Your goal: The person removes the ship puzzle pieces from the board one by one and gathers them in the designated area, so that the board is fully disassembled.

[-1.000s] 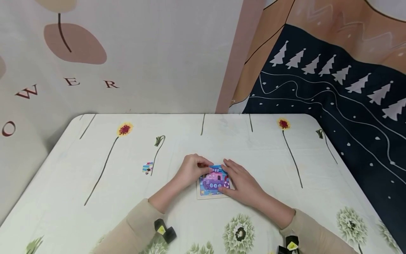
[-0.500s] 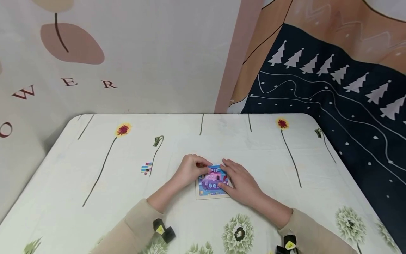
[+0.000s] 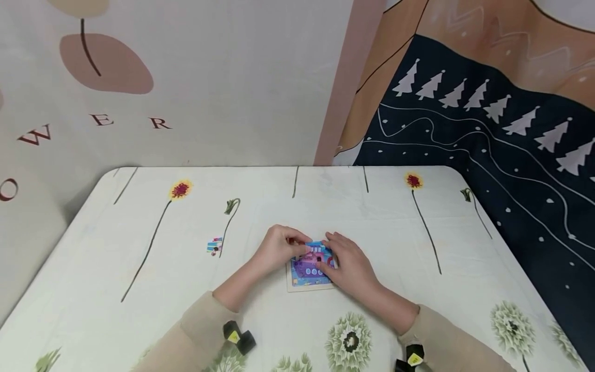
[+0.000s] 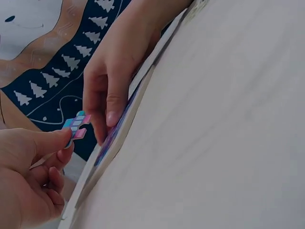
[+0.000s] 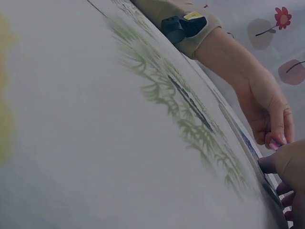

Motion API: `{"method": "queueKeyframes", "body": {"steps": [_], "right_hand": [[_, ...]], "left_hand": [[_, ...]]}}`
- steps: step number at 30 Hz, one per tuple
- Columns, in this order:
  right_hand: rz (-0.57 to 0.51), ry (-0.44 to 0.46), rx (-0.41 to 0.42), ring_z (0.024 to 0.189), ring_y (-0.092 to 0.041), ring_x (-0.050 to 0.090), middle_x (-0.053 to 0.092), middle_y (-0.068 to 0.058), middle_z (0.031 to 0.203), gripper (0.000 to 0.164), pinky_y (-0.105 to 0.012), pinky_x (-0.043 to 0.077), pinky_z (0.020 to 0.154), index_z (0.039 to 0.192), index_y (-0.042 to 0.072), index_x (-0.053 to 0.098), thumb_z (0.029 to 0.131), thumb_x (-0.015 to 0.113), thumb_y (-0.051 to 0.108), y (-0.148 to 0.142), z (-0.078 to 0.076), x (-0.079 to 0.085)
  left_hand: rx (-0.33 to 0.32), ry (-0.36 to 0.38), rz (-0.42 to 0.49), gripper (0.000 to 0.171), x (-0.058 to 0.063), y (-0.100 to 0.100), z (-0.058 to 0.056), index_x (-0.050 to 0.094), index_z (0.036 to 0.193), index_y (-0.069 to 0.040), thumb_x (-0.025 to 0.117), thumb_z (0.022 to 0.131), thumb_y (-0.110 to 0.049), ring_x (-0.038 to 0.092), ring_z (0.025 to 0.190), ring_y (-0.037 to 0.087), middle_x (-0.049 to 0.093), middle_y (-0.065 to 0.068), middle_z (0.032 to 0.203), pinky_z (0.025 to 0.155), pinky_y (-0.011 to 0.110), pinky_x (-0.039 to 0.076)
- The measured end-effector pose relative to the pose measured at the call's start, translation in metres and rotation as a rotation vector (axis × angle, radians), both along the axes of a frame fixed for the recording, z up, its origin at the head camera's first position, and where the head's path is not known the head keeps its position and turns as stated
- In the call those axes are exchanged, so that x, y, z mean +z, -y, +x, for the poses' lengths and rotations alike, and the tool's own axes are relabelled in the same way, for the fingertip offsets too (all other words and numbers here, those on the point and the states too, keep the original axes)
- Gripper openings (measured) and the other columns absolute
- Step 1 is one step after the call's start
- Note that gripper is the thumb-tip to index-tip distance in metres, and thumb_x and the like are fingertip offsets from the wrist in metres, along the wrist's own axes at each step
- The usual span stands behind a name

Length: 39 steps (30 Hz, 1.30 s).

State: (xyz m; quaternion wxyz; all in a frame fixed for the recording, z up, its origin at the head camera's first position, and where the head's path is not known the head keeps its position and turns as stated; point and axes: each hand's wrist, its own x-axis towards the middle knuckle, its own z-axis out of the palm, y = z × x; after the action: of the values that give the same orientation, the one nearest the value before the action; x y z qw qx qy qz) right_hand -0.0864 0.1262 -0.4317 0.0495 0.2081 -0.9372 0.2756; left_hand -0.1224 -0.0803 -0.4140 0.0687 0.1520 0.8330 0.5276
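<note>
A small jigsaw puzzle (image 3: 308, 279) with a purple and pink ship picture lies in a pale-bordered tray near the middle of the table. My left hand (image 3: 277, 250) pinches a puzzle piece (image 4: 76, 126) between thumb and fingers, and in the left wrist view this blue and pink piece is held above the picture. On the puzzle's right side rests my right hand (image 3: 351, 264), its thumb on the picture and its fingers by the right and far edge. Both hands cover parts of the picture, so the upper left and right side are partly hidden.
A cluster of colourful puzzle pieces (image 3: 215, 246) lies on the table to the left of the left hand. The white tablecloth (image 3: 260, 320) has printed flowers. Behind stands a pale printed curtain (image 3: 232, 93), with a dark tree-patterned cloth (image 3: 446, 124) at the right.
My right hand has shifted slightly to the left, its thumb moving further over the picture. The left hand stays nearly still with the piece. The head view has turned a little.
</note>
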Motion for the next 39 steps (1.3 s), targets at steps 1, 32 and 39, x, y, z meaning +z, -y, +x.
{"method": "queueKeyframes", "body": {"steps": [1, 32, 39], "right_hand": [[-0.005, 0.007, -0.004, 0.132, -0.027, 0.04, 0.05, -0.011, 0.139, 0.054, -0.047, 0.032, 0.104, 0.123, 0.002, 0.063, 0.082, 0.076, 0.036, 0.0, 0.0, 0.0], [-0.036, -0.011, 0.007, 0.133, -0.024, 0.039, 0.05, -0.007, 0.139, 0.055, -0.045, 0.034, 0.104, 0.123, 0.005, 0.064, 0.081, 0.077, 0.036, -0.001, 0.0, -0.004], [-0.037, -0.021, 0.01, 0.133, -0.024, 0.039, 0.05, -0.007, 0.139, 0.055, -0.045, 0.034, 0.103, 0.123, 0.005, 0.064, 0.08, 0.077, 0.036, -0.001, 0.0, -0.005]], "left_hand": [[0.005, 0.016, 0.015, 0.011, 0.002, 0.001, 0.0, 0.077, 0.087, -0.007, 0.075, 0.078, -0.001, 0.055, 0.068, 0.015, 0.067, -0.002, 0.075, 0.06, 0.026, 0.044], [0.05, 0.082, -0.132, 0.008, 0.029, 0.1, -0.001, 0.077, 0.086, -0.007, 0.077, 0.078, -0.006, 0.045, 0.07, 0.021, 0.067, 0.001, 0.075, 0.057, 0.027, 0.036], [0.033, 0.083, -0.161, 0.008, 0.029, 0.12, -0.007, 0.077, 0.086, -0.006, 0.078, 0.078, -0.008, 0.043, 0.068, 0.021, 0.065, 0.002, 0.074, 0.055, 0.026, 0.034]]}}
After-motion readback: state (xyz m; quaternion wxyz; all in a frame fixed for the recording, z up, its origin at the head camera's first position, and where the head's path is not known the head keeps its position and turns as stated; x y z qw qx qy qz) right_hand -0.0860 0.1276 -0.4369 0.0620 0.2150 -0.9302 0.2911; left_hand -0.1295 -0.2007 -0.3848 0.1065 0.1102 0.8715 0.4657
